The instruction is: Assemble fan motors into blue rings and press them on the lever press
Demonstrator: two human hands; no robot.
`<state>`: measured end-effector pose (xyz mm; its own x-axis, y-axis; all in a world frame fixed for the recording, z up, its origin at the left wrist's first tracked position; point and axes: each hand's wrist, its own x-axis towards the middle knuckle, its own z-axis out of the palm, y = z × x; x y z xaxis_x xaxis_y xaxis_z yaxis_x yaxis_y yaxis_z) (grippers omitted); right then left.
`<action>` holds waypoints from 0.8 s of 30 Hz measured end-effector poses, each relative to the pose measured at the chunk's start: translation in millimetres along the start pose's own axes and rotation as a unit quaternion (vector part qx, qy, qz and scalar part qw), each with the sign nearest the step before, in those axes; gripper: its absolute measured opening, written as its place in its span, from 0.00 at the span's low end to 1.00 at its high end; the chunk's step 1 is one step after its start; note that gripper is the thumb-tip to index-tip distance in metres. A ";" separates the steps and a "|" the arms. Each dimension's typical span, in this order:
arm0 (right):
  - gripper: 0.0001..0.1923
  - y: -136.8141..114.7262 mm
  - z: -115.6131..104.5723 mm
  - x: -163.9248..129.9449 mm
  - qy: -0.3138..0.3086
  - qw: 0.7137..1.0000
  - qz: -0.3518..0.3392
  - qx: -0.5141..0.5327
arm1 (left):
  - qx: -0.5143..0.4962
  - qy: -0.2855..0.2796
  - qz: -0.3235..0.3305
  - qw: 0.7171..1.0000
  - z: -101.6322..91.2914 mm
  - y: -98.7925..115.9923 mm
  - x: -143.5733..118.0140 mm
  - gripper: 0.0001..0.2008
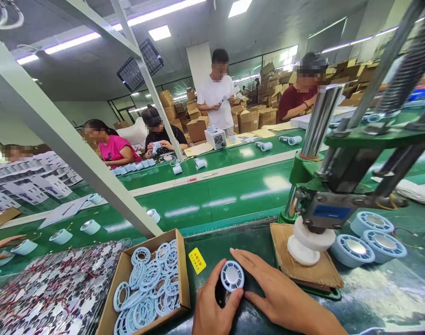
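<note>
Round part: a small pale-blue disc with a grille ring and a grey centre (232, 276), held face-up low in the middle of the scene, just above the dark green bench top (380, 298)
Left hand: the left hand (212, 307) comes up from the near edge, thumb and fingers curled narrowly round the disc's near-left side, gripping it
Right hand: the right hand (282, 298) lies to the right of the disc, fingers stretched out flat and close together, their tips touching the disc's far-right rim
Cardboard box: an open box (123, 274) just left of the hands, filled with loose pale-blue grille rings (153, 284)
Yellow label: a small sticker (197, 260) on the bench between box and disc
Press: a green hand press (324, 186) to the right and farther off, its white round head (312, 239) resting on a cardboard pad (303, 265)
Finished pieces: three blue-and-white round units (371, 237) right of the press
Far left: a heap of small parts with red wires (55, 288) beside the box
Conveyor: a green belt (212, 195) runs across beyond the bench, carrying white round units; several people stand or sit on its far side
</note>
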<state>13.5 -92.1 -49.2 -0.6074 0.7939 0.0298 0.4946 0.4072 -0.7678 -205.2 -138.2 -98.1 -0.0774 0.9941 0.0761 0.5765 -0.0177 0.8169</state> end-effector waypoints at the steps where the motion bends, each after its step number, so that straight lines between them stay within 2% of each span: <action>1: 0.37 -6.3 -12.4 -6.7 0.011 1.000 -0.004 -0.017 | -0.004 0.008 -0.009 1.000 -0.5 6.6 3.4 0.31; 4: 0.26 -38.2 -62.9 -34.2 0.103 0.989 -0.075 -0.076 | -0.050 0.029 -0.019 0.998 7.7 33.7 15.1 0.30; 6: 0.24 -69.9 -103.2 -52.0 0.219 0.955 -0.164 -0.109 | -0.101 0.032 -0.018 0.994 20.3 56.1 23.4 0.30; 7: 0.24 -87.2 -124.2 -58.1 0.291 0.925 -0.210 -0.122 | -0.123 0.026 -0.012 0.992 27.9 67.7 27.5 0.30; 9: 0.25 -119.6 -166.8 -62.3 0.455 0.833 -0.280 -0.143 | -0.148 0.010 0.012 0.989 44.2 90.2 35.3 0.31; 11: 0.21 -143.0 -210.4 -55.6 0.585 0.736 -0.287 -0.186 | -0.157 -0.014 0.044 0.986 60.4 109.9 42.6 0.30; 12: 0.18 -149.9 -232.1 -49.4 0.629 0.695 -0.272 -0.216 | -0.163 -0.025 0.056 0.985 68.1 118.5 46.1 0.29; 13: 0.16 -153.5 -253.2 -42.3 0.659 0.667 -0.247 -0.243 | -0.173 -0.034 0.064 0.982 75.2 126.2 49.5 0.28; 14: 0.15 -154.2 -272.9 -35.1 0.672 0.661 -0.212 -0.258 | -0.183 -0.041 0.070 0.980 81.7 133.2 53.0 0.28; 15: 0.15 -152.5 -290.5 -28.5 0.670 0.673 -0.176 -0.259 | -0.192 -0.049 0.077 0.977 87.5 139.5 56.5 0.27; 16: 0.14 -149.0 -305.2 -23.0 0.662 0.694 -0.141 -0.246 | -0.197 -0.055 0.083 0.975 92.5 145.0 60.0 0.26; 18: 0.16 -139.7 -325.0 -15.5 0.612 0.761 -0.087 -0.198 | -0.192 -0.064 0.099 0.974 101.0 152.5 66.6 0.25; 20: 0.18 -131.6 -333.7 -11.4 0.573 0.801 -0.073 -0.157 | -0.169 -0.075 0.111 0.977 108.6 153.8 71.6 0.23; 22: 0.18 -128.4 -336.7 -8.4 0.564 0.811 -0.087 -0.129 | -0.140 -0.066 0.117 0.981 116.7 147.9 73.9 0.23; 24: 0.17 -130.7 -336.2 -6.7 0.570 0.808 -0.096 -0.117 | -0.129 -0.041 0.121 0.983 125.3 137.1 73.7 0.27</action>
<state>162.0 1.2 266.0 0.2138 0.5522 0.8058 0.6441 0.5405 -0.5413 -29.9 -53.9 -52.2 0.1088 0.9628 0.2475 0.3434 -0.2701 0.8995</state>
